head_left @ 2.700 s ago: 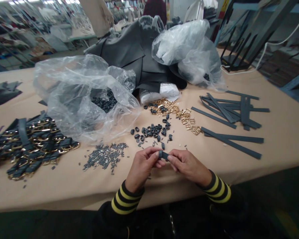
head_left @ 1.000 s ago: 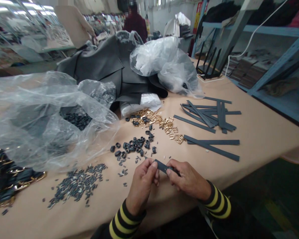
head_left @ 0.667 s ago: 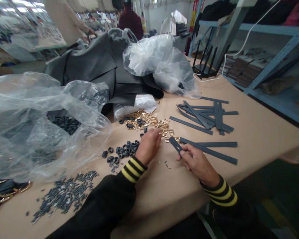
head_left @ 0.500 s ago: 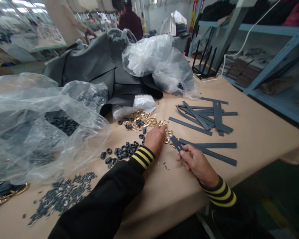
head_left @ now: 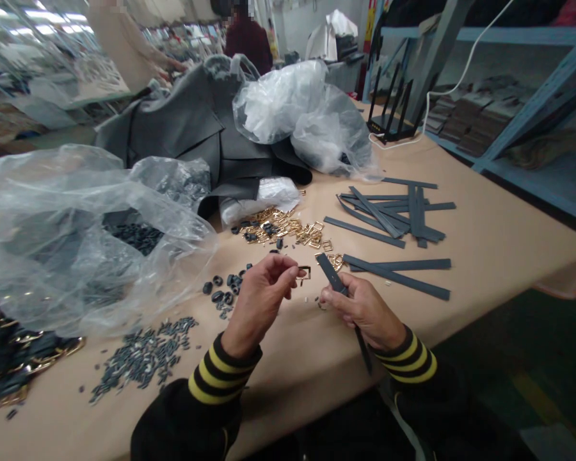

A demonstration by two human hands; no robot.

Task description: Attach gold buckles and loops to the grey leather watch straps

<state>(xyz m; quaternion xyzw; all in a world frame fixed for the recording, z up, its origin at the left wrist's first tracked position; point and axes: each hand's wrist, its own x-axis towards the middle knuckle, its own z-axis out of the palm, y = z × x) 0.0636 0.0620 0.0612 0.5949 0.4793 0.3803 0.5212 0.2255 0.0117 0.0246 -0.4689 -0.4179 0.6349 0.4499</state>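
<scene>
Between the thumb and fingers of my left hand [head_left: 264,298] is a gold-coloured buckle [head_left: 306,273], raised over the table. My right hand [head_left: 365,307] grips a dark grey strap [head_left: 330,270]; its slotted end points up toward the buckle and its tail hangs below the hand. Buckle and strap are apart. Beyond the hands lies a pile of gold buckles [head_left: 312,235]. Dark strap loops [head_left: 233,282] lie partly behind my left hand. More grey straps [head_left: 393,272] rest to the right of the strap end.
Small dark pieces [head_left: 144,352] are heaped at the left front. Clear plastic bags [head_left: 173,256] cover the left side, with a grey material stack [head_left: 173,134] behind. A router [head_left: 391,121] with a white cable stands at the back right. Two people are in the background.
My left hand has drawn back from the buckle pile toward me, bringing a buckle with it. My right hand still holds the strap, now tilted more upright, with its tail showing below.
</scene>
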